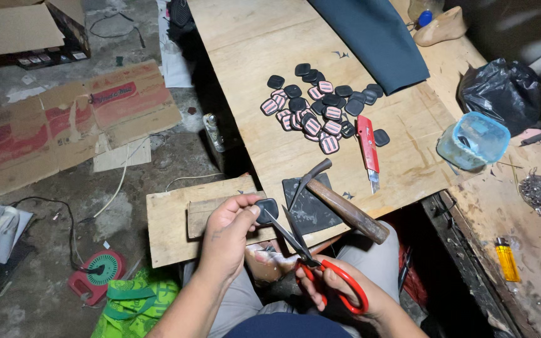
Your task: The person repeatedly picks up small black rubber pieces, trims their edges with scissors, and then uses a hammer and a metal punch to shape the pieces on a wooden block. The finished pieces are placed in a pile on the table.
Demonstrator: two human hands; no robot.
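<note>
- Scissors point(320, 266), red-handled with dark steel blades parted, sit gripped in the right hand point(339, 289), tips meeting the small piece at the bench's near edge.
- Plywood bench point(270, 56): pale, scuffed, carrying a dark cloth sheet point(370, 37).
- Hammer point(345, 209): wooden handle, metal head, resting on a dark square mat point(311, 213).
- Pile of pads point(320, 106): rounded-square, black, some striped pink; these appear finished, judged by uniform shape.
- Utility knife point(367, 147): red, lying beside the pile.
- Black pad point(267, 210): pinched in the left hand point(230, 231), trimming apparently under way.
</note>
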